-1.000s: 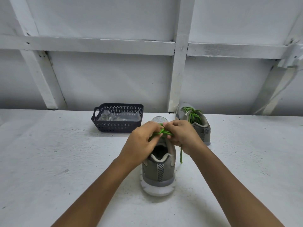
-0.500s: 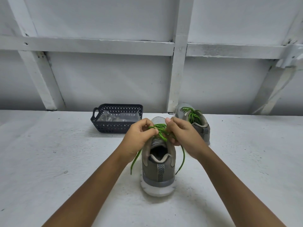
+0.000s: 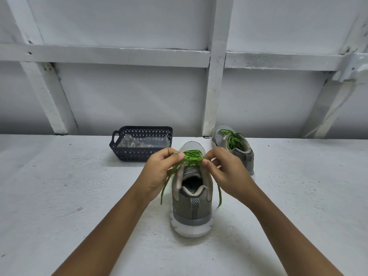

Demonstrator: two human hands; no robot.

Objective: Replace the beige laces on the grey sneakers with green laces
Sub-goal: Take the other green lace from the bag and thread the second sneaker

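At the near sneaker [image 3: 192,198] on the table [image 3: 59,196], our left hand [image 3: 159,172] and right hand [image 3: 227,172] each pinch the green lace [image 3: 192,156]; we judge that pulling evenly, with both ends level, makes the knot sit centred.

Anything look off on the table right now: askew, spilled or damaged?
Nothing stands out. The left hand and right hand pinch the green lace over the near sneaker, and its loose ends hang down both sides. The far sneaker is already laced green, and the basket sits upright behind.
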